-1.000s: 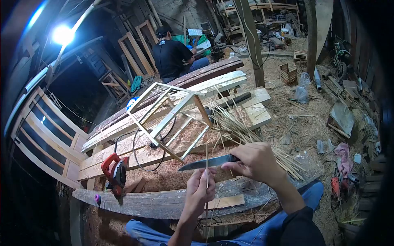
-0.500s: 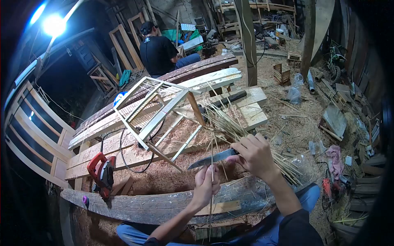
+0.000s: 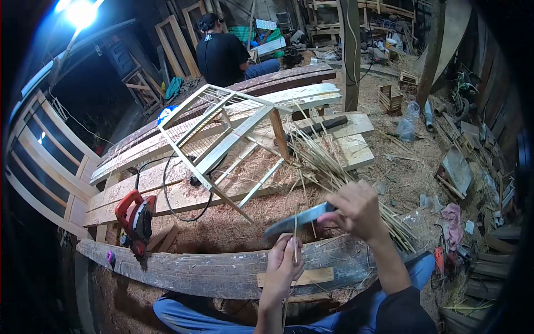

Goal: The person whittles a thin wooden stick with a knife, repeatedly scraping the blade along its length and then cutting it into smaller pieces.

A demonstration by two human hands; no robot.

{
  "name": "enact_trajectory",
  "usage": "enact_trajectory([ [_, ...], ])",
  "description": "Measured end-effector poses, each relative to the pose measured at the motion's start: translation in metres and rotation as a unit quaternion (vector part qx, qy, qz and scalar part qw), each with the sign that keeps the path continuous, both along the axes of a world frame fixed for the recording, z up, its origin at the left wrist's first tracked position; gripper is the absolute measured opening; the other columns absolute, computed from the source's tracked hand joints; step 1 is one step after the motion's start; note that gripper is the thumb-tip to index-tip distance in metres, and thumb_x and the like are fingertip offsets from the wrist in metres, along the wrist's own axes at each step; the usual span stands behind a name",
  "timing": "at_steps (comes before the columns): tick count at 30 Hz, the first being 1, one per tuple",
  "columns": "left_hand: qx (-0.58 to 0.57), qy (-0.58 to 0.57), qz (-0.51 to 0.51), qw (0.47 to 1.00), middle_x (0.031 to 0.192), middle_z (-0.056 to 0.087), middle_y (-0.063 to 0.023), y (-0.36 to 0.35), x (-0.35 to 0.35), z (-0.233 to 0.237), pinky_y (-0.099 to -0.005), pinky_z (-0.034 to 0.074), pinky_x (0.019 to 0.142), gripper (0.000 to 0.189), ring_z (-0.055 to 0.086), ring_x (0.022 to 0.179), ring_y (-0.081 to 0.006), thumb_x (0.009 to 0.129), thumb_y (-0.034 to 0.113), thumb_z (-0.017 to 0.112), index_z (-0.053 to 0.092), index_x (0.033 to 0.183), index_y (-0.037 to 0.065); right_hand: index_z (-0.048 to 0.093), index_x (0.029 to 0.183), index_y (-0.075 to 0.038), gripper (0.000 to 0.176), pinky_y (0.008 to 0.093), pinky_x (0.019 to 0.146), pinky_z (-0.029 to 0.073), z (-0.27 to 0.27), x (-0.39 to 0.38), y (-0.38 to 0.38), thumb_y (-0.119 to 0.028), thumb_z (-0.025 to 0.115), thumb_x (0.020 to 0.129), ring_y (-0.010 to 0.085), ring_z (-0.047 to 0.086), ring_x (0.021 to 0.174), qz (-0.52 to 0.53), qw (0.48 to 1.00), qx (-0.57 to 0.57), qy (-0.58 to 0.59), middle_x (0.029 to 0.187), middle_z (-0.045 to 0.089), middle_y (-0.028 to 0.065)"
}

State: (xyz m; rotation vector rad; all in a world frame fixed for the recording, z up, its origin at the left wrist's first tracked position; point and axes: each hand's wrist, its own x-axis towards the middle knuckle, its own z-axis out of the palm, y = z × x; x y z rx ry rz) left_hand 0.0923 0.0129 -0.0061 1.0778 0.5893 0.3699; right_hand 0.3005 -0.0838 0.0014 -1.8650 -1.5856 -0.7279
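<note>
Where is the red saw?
In the head view, the red saw sits at the lower left, between the pale planks and the grey curved board, far left of the knife.

Knife (image 3: 299,220) blurred (handle hidden in right hand (image 3: 359,211)); stick (image 3: 295,240) partly hidden in left hand (image 3: 283,270).

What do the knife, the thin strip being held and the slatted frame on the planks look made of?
The knife: blade looks like grey metal, smooth though blurred; its handle is hidden in the right hand. The strip, pinched in the left hand: pale and straw-coloured, likely bamboo or split wood. The frame: light, unpainted wood, bare-looking.
</note>
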Motion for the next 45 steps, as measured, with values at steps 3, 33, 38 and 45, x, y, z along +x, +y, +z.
enact_trajectory([
  [3,-0.017,-0.012,-0.018,1.0,0.062,0.03,0.0084,-0.005,-0.01,-0.008,-0.0226,0.016,0.04,0.022,0.021,0.045,-0.0019,0.108,0.029,0.048,0.054,0.104,0.008,0.069,0.085,-0.011,0.042,0.0346,0.055,0.039,-0.008,0.028,-0.012,-0.053,0.065,0.09,0.0194,0.054,0.059,-0.13,0.99,0.044,0.018,0.066,0.056,0.0014],
  [33,-0.022,-0.027,0.082,0.996,0.08,0.043,0.0046,-0.031,-0.034,0.005,-0.0166,0.024,0.049,0.021,0.034,0.06,0.0008,0.104,0.0,0.045,0.047,0.123,0.008,0.072,0.086,-0.014,0.036,0.0316,0.049,0.043,0.006,-0.065,0.009,-0.049,0.074,0.083,0.0161,0.057,0.055,0.19,0.973,-0.049,0.118,0.061,0.054,-0.0011],
  [38,0.006,0.007,0.084,0.996,0.078,0.042,0.0054,-0.04,-0.033,0.012,-0.0169,0.024,0.048,0.018,0.033,0.058,0.0009,0.106,0.007,0.047,0.05,0.124,0.008,0.073,0.084,-0.016,0.035,0.0302,0.048,0.04,0.016,-0.057,-0.011,-0.05,0.075,0.08,0.0136,0.056,0.054,0.133,0.987,-0.035,0.088,0.061,0.054,-0.0026],
  [45,-0.079,-0.018,0.006,0.997,0.066,0.039,0.0042,-0.033,-0.063,0.038,-0.022,0.024,0.044,0.017,0.03,0.05,-0.004,0.104,0.023,0.053,0.055,0.1,0.007,0.075,0.078,-0.017,0.038,0.0279,0.043,0.036,0.024,0.029,-0.044,-0.053,0.067,0.09,0.011,0.05,0.043,-0.115,0.982,0.148,0.014,0.053,0.056,-0.0042],
])
